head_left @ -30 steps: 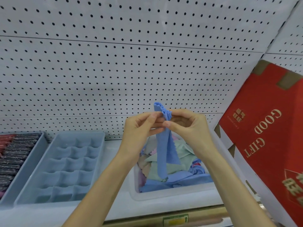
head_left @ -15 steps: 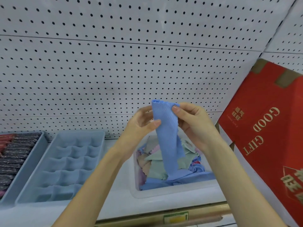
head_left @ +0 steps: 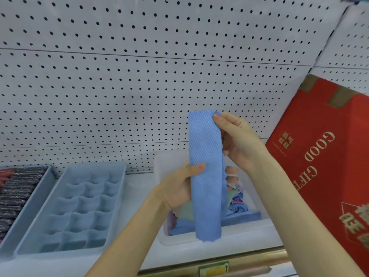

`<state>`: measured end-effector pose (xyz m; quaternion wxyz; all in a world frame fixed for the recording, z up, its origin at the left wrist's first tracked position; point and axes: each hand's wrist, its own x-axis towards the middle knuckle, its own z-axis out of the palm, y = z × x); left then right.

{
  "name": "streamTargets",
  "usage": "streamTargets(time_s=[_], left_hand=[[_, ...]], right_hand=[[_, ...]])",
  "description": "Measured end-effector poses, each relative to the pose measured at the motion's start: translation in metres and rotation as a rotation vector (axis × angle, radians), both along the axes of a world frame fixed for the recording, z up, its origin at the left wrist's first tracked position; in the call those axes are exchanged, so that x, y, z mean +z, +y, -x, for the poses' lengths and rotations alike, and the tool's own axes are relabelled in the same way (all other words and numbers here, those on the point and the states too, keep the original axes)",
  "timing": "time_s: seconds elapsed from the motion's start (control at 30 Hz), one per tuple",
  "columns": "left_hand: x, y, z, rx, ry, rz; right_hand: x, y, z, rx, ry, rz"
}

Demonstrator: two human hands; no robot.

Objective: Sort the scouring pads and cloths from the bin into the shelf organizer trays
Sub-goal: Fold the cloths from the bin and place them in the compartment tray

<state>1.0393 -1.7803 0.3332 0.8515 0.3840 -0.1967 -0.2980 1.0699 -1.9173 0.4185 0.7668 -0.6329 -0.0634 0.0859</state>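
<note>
you: left hand (head_left: 179, 188) and right hand (head_left: 237, 140) both pinching the blue cloth (head_left: 205, 176), held above the bin (head_left: 245, 232) | bin: heap left | divided tray (head_left: 75, 206): no cloths visible | left tray (head_left: 32, 206): pads (head_left: 18, 194) lined up | early days imo

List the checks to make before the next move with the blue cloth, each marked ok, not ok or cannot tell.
1. Blue cloth held by both hands: ok; left hand pinches its middle, right hand its top.
2. Cloth folded into a narrow strip: ok.
3. Lower end clear of the bin: cannot tell.
4. Divided tray has room: ok, no cloth shows inside.
</note>
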Motion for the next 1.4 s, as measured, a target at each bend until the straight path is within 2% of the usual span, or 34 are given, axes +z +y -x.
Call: streamTargets(time_s=[0.1,0.27,0.37,0.53,0.8,0.93,1.03,1.2,1.3,1.4], left_hand=[[0.004,-0.001,0.002,-0.029,-0.039,-0.02],[0.013,0.004,0.002,0.222,-0.144,-0.351],[0.014,0.008,-0.001,0.304,-0.213,-0.458],[0.014,0.009,-0.001,0.303,-0.246,-0.473],[0.004,0.008,0.005,0.279,-0.039,-0.42],[-0.006,0.007,0.006,0.257,0.085,-0.374],[-0.011,0.008,0.005,0.294,0.126,-0.369],[-0.015,0.013,-0.002,0.322,0.152,-0.392],[-0.02,0.015,-0.007,0.368,0.163,-0.465],[-0.024,0.017,-0.009,0.401,0.156,-0.523]], right_hand=[[-0.001,0.0,0.0,0.019,0.05,0.003],[0.002,-0.007,-0.003,0.081,-0.013,-0.004],[0.002,-0.009,-0.007,0.068,-0.067,-0.016],[0.001,-0.007,-0.009,-0.051,-0.176,0.115],[-0.01,-0.01,-0.018,-0.208,-0.207,0.224],[-0.025,-0.011,-0.025,-0.191,-0.141,0.259],[-0.039,-0.014,-0.03,-0.169,-0.019,0.388],[-0.068,-0.025,-0.026,0.092,0.209,0.58],[-0.082,-0.032,-0.018,0.236,0.293,0.573],[-0.093,-0.032,-0.013,0.235,0.269,0.499]])
